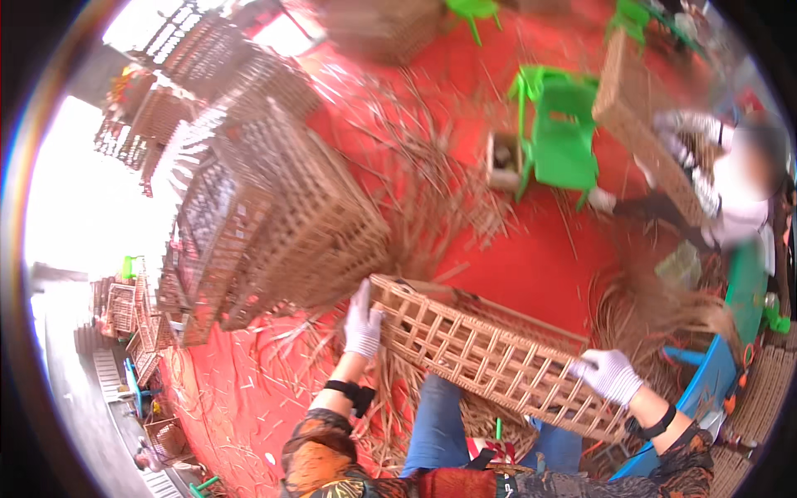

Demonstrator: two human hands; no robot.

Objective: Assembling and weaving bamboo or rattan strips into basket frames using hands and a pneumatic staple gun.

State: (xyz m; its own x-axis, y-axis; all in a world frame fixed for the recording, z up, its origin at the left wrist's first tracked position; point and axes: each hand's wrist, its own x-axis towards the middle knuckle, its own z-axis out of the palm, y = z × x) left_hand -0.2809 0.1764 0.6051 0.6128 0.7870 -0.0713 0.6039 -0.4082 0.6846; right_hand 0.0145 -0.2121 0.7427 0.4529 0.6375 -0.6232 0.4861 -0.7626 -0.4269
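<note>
A long rectangular wicker basket (477, 347) with an open lattice side is held up over my lap, its left end higher than its right. My left hand (363, 322), in a white glove, is closed on the basket's left end. Near the right end, my gloved right hand (610, 376) grips the upper rim, with the fingers bent over it. Below the basket are my legs in blue jeans (436, 423) and loose woven strips.
Stacked wicker baskets (290, 216) stand close on the left. Loose strips litter the red floor covering (531, 266). Ahead is a green chair (564, 124) beside a small box (503, 162). At right, a co-worker (743, 207) handles another long woven piece (647, 124); a blue panel (693, 390) stands nearer.
</note>
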